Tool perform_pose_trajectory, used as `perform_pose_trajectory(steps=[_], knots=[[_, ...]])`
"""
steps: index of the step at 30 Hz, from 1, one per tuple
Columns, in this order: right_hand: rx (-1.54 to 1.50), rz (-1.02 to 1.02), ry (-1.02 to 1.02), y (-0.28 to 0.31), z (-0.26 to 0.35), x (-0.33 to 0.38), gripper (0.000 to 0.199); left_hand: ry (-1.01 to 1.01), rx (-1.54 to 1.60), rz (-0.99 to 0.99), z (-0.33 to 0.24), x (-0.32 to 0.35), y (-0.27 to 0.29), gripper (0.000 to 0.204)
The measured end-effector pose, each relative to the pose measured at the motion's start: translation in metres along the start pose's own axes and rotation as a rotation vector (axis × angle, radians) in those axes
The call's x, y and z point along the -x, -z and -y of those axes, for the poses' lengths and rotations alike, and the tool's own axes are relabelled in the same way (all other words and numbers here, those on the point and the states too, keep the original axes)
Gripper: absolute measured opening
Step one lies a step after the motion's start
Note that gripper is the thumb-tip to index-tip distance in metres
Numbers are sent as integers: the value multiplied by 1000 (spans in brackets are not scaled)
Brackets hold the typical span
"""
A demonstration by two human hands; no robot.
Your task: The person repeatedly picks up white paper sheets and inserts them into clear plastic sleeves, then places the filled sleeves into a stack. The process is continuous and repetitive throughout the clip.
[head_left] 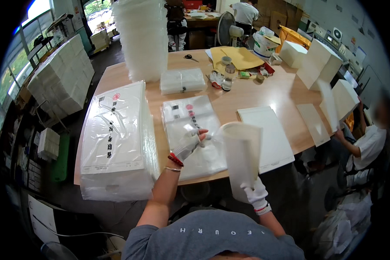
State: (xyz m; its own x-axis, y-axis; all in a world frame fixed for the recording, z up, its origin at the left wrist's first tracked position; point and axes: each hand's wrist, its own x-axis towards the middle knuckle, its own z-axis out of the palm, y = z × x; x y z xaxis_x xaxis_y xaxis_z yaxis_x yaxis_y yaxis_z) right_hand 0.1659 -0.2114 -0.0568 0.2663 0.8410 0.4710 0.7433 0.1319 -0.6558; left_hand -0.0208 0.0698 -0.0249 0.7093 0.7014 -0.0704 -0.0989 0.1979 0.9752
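My left hand (188,144), in a white glove with bare fingertips, is over a pile of printed clear plastic bags (212,160). Its fingers are bent and closed on the film of the top plastic bag. My right hand (256,194), in a white glove, grips the lower edge of a curved sheaf of white paper (242,160). The sheaf stands bent upward, blurred by motion, its upper edge beside the bag. Right of it lies a flat stack of white paper (273,138).
At the left rises a tall stack of packed printed paper (112,134); behind stand a plastic-wrapped bundle (183,80) and a high column of wrapped film (141,39). Tape rolls (226,83) and scissors (190,57) lie farther back. A co-worker (364,143) handles paper at the right.
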Motion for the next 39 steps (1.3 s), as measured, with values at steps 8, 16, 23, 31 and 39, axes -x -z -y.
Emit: perform_pose_trajectory(steps=[8, 16, 23, 31, 39], knots=[[600, 782, -404, -48, -7, -94, 39, -442, -655, 127, 45, -19, -88, 32], [141, 29, -360, -143, -98, -144, 51, -210, -1145, -22, 173, -43, -14, 34], [445, 612, -517, -166, -210, -173, 51, -293, -1554, -596, 165, -22, 61, 38], [271, 636, -259, -107, -119, -114, 71, -158, -601, -680, 155, 38, 34, 31], [426, 868, -272, -25, -42, 5, 64, 134, -771, -489, 135, 183, -36, 13]])
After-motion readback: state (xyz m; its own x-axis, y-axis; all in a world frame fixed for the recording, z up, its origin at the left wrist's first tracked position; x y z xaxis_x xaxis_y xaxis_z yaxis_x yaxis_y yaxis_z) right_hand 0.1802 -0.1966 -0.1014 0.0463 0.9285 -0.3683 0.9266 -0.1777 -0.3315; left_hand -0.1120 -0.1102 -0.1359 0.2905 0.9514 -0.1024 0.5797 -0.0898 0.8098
